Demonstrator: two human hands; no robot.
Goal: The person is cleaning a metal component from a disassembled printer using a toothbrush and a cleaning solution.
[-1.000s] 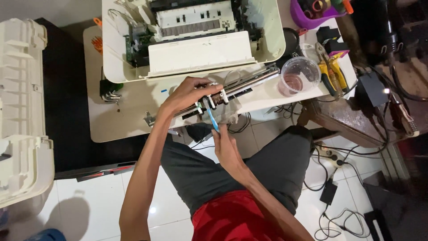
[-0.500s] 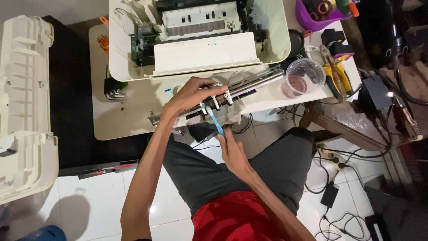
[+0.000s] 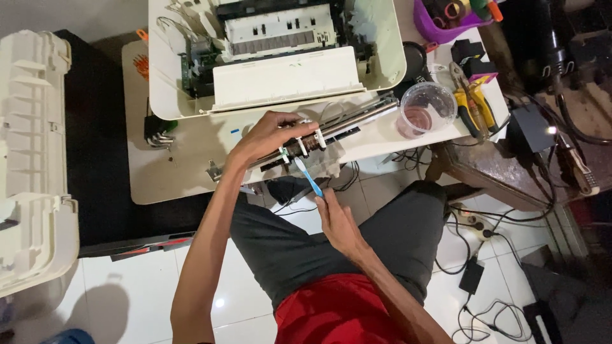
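My left hand [image 3: 264,136] grips a long metal roller shaft [image 3: 344,123] with several white rollers, holding it across the front edge of the white table [image 3: 178,172]. My right hand [image 3: 339,224] holds a blue toothbrush [image 3: 308,176] by its handle, its bristle head touching the rollers just below my left fingers. Behind the shaft lies an opened white printer body [image 3: 280,54] with its inner parts exposed.
A clear plastic cup [image 3: 426,109] with pinkish liquid stands at the right, beside yellow-handled pliers [image 3: 472,105] and a purple tray [image 3: 446,19]. A detached white printer cover [image 3: 32,159] lies at the left. Cables and a power adapter [image 3: 473,275] trail on the tiled floor.
The view has shifted slightly; my hands keep the same hold. The toothbrush head has stayed at the rollers with only small movement.
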